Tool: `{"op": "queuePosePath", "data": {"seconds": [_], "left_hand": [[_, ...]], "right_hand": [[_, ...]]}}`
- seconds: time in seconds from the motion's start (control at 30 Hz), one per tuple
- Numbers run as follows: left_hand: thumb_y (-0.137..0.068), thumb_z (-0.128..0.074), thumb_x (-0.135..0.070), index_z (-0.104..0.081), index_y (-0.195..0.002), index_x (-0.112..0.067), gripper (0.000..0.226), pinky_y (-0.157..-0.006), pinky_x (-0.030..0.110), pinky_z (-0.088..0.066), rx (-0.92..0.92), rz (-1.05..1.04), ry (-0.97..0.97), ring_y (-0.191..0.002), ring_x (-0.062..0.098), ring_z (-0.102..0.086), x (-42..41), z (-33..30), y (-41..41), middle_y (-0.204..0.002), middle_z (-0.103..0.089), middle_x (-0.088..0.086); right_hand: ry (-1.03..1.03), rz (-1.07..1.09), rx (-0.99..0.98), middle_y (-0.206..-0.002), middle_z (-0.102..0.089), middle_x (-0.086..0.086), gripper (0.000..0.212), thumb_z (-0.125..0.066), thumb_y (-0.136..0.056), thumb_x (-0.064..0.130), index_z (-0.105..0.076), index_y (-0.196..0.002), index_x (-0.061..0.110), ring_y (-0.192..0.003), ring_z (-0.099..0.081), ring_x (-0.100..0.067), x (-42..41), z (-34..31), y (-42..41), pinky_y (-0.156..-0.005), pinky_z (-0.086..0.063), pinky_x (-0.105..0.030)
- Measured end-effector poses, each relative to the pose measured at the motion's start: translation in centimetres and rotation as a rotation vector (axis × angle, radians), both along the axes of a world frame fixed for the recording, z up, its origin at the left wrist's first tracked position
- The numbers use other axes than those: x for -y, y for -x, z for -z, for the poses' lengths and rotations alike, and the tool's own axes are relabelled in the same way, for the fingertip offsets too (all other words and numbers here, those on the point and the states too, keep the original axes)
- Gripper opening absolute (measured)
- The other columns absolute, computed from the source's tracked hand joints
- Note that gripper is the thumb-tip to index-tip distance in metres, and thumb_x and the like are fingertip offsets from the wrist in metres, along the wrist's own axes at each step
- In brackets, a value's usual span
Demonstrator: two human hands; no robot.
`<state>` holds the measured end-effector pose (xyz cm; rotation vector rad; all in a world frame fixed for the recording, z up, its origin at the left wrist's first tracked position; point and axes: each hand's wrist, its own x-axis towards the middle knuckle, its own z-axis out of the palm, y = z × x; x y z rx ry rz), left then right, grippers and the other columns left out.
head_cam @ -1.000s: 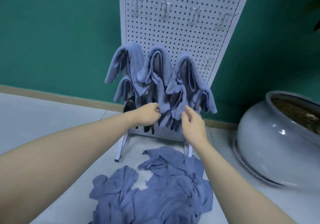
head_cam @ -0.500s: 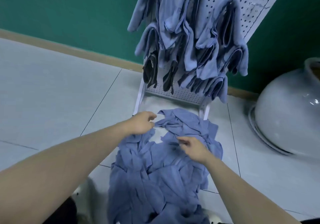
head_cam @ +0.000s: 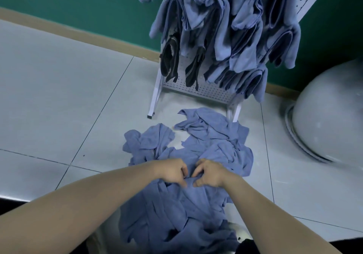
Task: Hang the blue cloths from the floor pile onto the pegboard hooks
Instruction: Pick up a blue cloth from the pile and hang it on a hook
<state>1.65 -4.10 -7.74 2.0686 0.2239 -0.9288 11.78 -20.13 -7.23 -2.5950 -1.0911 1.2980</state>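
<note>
A pile of blue cloths (head_cam: 206, 141) lies on the tiled floor in front of the white pegboard (head_cam: 198, 90). Several blue cloths (head_cam: 243, 37) hang on the board, with two dark ones (head_cam: 170, 59) at its lower left. My left hand (head_cam: 172, 170) and my right hand (head_cam: 208, 173) meet over the middle of the pile. Both have curled fingers that pinch the same fold of one blue cloth (head_cam: 188, 181). The board's hooks are hidden behind the hung cloths.
A large pale ceramic pot (head_cam: 332, 114) stands on the floor at the right, close to the pegboard's leg. A green wall (head_cam: 78, 4) with a tan skirting runs behind. Grey floor tiles (head_cam: 59, 88) stretch to the left.
Both hands came down from the hung cloths to the floor pile, drew close together and took hold of a cloth. The view has tilted down toward the floor.
</note>
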Motion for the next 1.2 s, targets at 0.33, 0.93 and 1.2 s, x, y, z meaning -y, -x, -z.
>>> {"op": "queuePosePath", "data": {"seconds": [0.33, 0.93, 1.2], "left_hand": [[-0.089, -0.077, -0.03, -0.05, -0.072, -0.017, 0.035, -0.051, 0.026, -0.027, 0.116, -0.257, 0.094, -0.051, 0.01, -0.033, -1.3, -1.1, -0.5, -0.058, -0.038, -0.007], [-0.101, -0.061, -0.032, -0.068, -0.096, -0.002, 0.031, -0.085, 0.047, -0.054, 0.692, -0.384, 0.156, -0.087, 0.025, -0.067, -7.2, -24.1, -4.4, -0.101, -0.075, 0.019], [-0.1, -0.062, -0.042, -0.06, -0.096, 0.002, 0.045, -0.077, 0.035, -0.049, 0.834, -0.31, -0.091, -0.079, 0.015, -0.059, -11.0, -33.5, -2.2, -0.085, -0.068, 0.007]], "right_hand": [[-0.412, 0.401, -0.198, -0.076, -0.067, -0.01, 0.007, -0.076, -0.09, 0.007, -0.08, -0.085, 0.011, -0.072, -0.054, -0.013, -2.2, -4.2, -2.2, -0.07, -0.046, -0.03], [-0.761, 0.466, -0.289, -0.108, -0.079, -0.001, 0.027, -0.079, -0.091, 0.03, -0.077, -0.109, 0.01, -0.103, -0.075, -0.021, -2.9, -18.5, -1.0, -0.1, -0.057, -0.045], [-0.776, 0.461, -0.425, -0.11, -0.078, -0.009, 0.017, -0.072, -0.095, 0.015, -0.075, -0.109, 0.005, -0.108, -0.073, -0.027, -3.6, -22.9, -1.1, -0.103, -0.055, -0.041]]}}
